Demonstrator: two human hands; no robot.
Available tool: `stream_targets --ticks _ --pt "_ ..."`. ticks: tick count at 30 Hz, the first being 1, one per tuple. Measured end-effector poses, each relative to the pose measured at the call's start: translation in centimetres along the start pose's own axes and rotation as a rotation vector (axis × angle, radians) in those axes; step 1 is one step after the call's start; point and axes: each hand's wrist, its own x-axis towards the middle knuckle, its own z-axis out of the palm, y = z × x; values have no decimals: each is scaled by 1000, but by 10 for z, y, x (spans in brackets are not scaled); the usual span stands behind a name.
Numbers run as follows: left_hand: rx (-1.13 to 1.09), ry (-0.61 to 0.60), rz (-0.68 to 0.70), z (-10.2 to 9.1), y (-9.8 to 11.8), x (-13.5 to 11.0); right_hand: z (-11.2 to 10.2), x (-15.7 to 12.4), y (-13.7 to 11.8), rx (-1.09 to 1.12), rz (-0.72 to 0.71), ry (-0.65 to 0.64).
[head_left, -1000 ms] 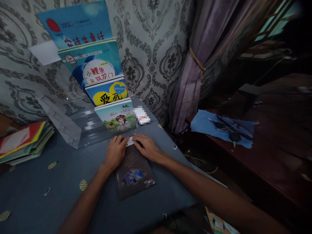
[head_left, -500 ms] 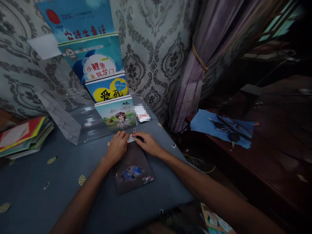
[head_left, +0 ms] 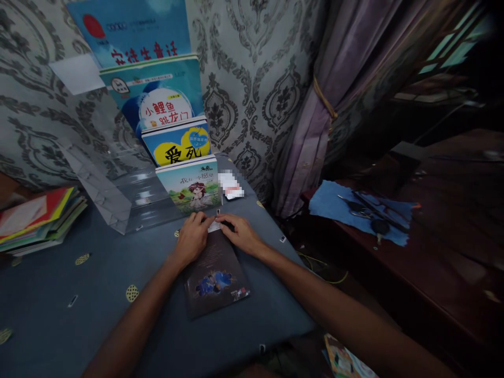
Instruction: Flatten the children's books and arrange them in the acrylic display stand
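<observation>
A dark book (head_left: 214, 275) lies flat on the blue-grey table (head_left: 98, 310). My left hand (head_left: 192, 239) and my right hand (head_left: 241, 234) rest side by side on its far edge, fingers curled and pinching a small white label (head_left: 214, 227) between them. Just beyond the hands stands a clear tiered rack (head_left: 118, 194) holding several children's books (head_left: 173, 121) stepped up against the wall.
A stack of colourful books (head_left: 37, 220) lies at the table's left. A small white item (head_left: 230, 186) sits beside the rack. To the right are a tied purple curtain (head_left: 318, 105) and a dark wooden surface with a blue cloth (head_left: 338, 205) and tools.
Both hands stay on the book's far edge at the white label. Only the view has shifted slightly.
</observation>
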Motion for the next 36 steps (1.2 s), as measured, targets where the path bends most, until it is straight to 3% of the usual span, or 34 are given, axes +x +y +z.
stream_targets --ticks 9,24,36 --pt "12 -30 -6 -2 4 4 3 -1 8 -80 -73 6" --pt "-152 78 29 6 -5 -1 -7 3 4 3 -24 10" --pt "-136 -6 94 5 -4 1 -11 4 2 -4 -15 -39"
